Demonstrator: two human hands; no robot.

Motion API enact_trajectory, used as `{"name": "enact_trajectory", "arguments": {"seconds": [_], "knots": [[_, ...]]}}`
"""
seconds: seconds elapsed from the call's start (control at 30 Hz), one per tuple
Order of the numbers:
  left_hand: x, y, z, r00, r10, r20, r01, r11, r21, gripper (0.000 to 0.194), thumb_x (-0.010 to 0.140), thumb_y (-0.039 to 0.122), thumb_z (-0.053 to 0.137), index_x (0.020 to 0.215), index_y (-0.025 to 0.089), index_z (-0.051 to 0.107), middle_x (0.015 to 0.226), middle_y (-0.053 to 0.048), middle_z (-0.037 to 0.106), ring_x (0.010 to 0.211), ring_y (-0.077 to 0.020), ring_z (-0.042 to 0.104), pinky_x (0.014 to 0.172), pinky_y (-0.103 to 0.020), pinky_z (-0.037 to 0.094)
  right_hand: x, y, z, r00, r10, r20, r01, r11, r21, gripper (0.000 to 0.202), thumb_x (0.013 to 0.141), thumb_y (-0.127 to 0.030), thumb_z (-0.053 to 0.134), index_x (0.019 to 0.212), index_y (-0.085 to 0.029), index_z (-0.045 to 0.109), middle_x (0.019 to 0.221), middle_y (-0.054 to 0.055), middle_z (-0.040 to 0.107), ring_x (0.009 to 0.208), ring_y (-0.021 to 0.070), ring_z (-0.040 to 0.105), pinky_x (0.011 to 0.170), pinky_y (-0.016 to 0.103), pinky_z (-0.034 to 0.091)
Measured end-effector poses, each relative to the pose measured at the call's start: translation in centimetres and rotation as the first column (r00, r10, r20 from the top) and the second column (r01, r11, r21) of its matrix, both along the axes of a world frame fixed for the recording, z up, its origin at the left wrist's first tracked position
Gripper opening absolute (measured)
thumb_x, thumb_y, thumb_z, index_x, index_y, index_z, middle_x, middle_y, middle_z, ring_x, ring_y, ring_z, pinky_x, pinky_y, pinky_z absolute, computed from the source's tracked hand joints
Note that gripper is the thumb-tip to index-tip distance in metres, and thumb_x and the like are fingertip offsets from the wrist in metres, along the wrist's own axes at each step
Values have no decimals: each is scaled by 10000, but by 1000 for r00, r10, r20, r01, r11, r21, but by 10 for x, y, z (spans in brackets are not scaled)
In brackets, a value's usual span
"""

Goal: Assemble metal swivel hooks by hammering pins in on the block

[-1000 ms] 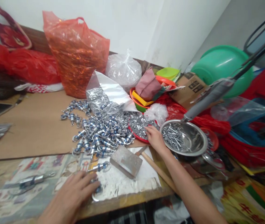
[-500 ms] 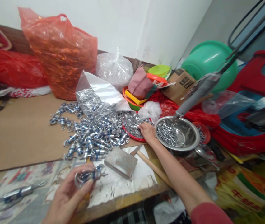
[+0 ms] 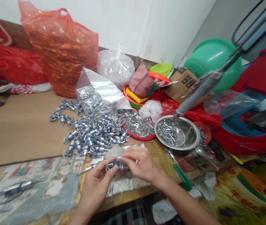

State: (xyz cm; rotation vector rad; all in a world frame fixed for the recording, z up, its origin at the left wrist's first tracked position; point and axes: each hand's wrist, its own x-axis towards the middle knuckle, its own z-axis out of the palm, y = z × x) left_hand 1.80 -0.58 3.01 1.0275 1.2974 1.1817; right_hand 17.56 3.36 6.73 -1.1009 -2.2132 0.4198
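My left hand is closed on a small metal hook fitting with a blue band and a curved silver hook. My right hand meets it from the right, fingers pinched at the fitting's end around a small silvery piece whose shape is mostly hidden. Beneath both hands, a grey metal block shows only at its far edge. A heap of similar blue-banded fittings lies just beyond. To the right of the heap stands a red tray full of small metal clips.
A steel bowl of metal pins stands at right, below a grey-handled tool. A green-handled object lies near the table edge. Orange and clear plastic bags line the wall. One large fitting is at front left.
My right hand has come back from the red tray to the fitting in my left hand. The left hand has moved right and slightly up, over the block.
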Motion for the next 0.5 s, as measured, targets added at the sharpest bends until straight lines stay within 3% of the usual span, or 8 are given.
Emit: {"name": "enact_trajectory", "arguments": {"seconds": [0.1, 0.17, 0.27, 0.5], "knots": [[-2, -3, -2, 998, -26, -65, 28, 999, 34, 281, 638, 294, 657, 905, 208, 669, 898, -37, 706, 830, -209, 628, 761, -295, 491, -10, -20, 4, 990, 90, -109, -86, 996, 39, 220, 759, -96, 480, 791, -172, 684, 776, 47, 680, 728, 135, 615, 674, 229, 490], [-3, -4, -2, 995, -58, -86, 62, 997, 37, 289, 655, 297, 644, 931, 213, 662, 931, -39, 697, 841, -212, 623, 760, -299, 491, -13, -24, 5, 965, 51, -257, -55, 998, -9, 224, 727, -74, 496, 758, -174, 694, 748, 46, 682, 696, 130, 623, 646, 220, 500], [-3, -7, -2, 991, -94, -93, 98, 995, 37, 300, 666, 302, 634, 951, 213, 658, 975, -51, 683, 875, -226, 613, 756, -306, 492, -15, -25, 3, 895, -63, -441, -21, 983, -182, 215, 683, -67, 532, 689, -199, 701, 703, 25, 674, 647, 119, 624, 603, 214, 506], [-2, -11, 7, 991, -103, -81, 102, 995, -5, 329, 630, 319, 656, 943, 216, 672, 949, -58, 692, 841, -230, 622, 769, -326, 490, -17, -31, 0, 799, -163, -579, -54, 940, -338, 134, 660, -92, 607, 617, -195, 682, 654, 16, 673, 634, 128, 621, 617, 236, 504]]}}
